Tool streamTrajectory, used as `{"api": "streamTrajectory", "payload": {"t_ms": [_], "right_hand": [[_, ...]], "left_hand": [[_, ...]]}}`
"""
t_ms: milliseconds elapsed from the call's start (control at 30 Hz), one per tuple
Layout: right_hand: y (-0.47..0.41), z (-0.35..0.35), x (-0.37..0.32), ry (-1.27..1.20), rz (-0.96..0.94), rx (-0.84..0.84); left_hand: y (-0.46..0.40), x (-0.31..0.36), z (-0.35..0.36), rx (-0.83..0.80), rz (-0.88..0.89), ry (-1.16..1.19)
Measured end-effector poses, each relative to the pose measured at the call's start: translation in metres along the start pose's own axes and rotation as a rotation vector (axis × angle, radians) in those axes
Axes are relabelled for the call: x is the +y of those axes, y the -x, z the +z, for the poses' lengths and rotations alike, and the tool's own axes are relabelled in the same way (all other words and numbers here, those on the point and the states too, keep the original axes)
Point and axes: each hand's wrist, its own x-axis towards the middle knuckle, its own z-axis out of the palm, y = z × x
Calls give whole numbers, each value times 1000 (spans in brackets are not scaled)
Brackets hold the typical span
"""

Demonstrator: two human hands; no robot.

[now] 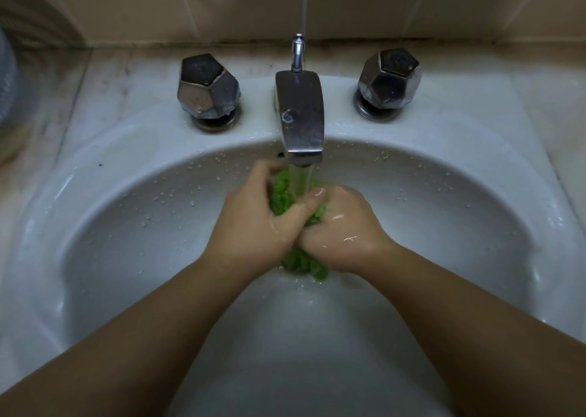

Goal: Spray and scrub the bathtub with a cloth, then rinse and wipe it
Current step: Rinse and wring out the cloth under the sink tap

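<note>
The green cloth (287, 196) is bunched up into a wet lump between two hands. It sits in the middle of the white sink (126, 213), right under the tap.

The left hand (253, 223) wraps its grip around the left side of the cloth. Its fingers curl over the top of the lump, and its thumb (309, 202) lies across the front of it. The right hand (344, 231) squeezes the right side of the cloth, with its grip curled tight too. The two hands touch each other in the middle. A bit of cloth pokes out above the grip, and another bit hangs out below it, close to the wrists. The right hand looks shiny and wet.

Just above the grip is the metal spout (299, 118). A stream of water (301, 182) runs down from it and lands on the cloth between the hands.

Farther up from the grip and to its left is a chunky metal knob (207, 86). Another knob (390, 78) like it stands up and to the right. A thin metal pull rod (298, 51) sticks up behind the spout.

Little water drops dot the bowl of the sink all around the hands. Past the knobs is a stained pale worktop (104, 67), and behind that a tiled wall (158, 4).
</note>
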Motion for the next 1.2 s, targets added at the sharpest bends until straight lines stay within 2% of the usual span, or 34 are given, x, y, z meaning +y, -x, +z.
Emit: {"api": "streamTrajectory", "payload": {"t_ms": [67, 133, 300, 400, 433, 467, 533, 600, 667, 700, 767, 800, 900, 967, 1100, 1200], "right_hand": [[1, 1, 0, -8, -42, 8], [3, -2, 2, -96, -32, -25], [2, -16, 15, -507, 53, -218], [-4, -11, 21, -648, 61, -279], [-4, -9, 21, -624, 50, -262], [-4, -6, 22, -560, 28, -242], [-3, -6, 20, -346, -16, -195], [-4, -10, 18, -104, -110, -163], [-1, -14, 11, 99, -305, -152], [2, -16, 5, 164, -356, -158], [10, -19, -6, 210, -319, -212], [12, -18, -8, 210, -275, -228], [16, -18, -9, 179, -251, -256], [9, -24, -5, 110, -265, -236], [-4, -26, 3, 372, -353, -209], [-1, -12, 6, 563, -439, -236]], "left_hand": [[1, 2, -2, -181, -88, 153], [2, 2, -5, -243, -101, 209], [-4, -6, -9, 16, -85, 334], [-6, -3, -11, -4, -129, 652], [-7, -4, -14, -38, -119, 673], [-8, -5, -17, -78, -94, 593], [-12, -11, -26, -165, -46, 280], [-16, -14, -34, -286, -81, 125], [-21, -14, -41, -482, -164, 66], [-22, -10, -43, -630, -186, 23], [-23, 3, -45, -905, -186, -69], [-25, 7, -43, -958, -164, -122], [-31, 12, -35, -880, -53, -233], [-33, 5, -31, -836, -99, -94], [-36, -14, -28, -803, -266, 171], [-35, -19, -26, -823, -256, 126]]}}
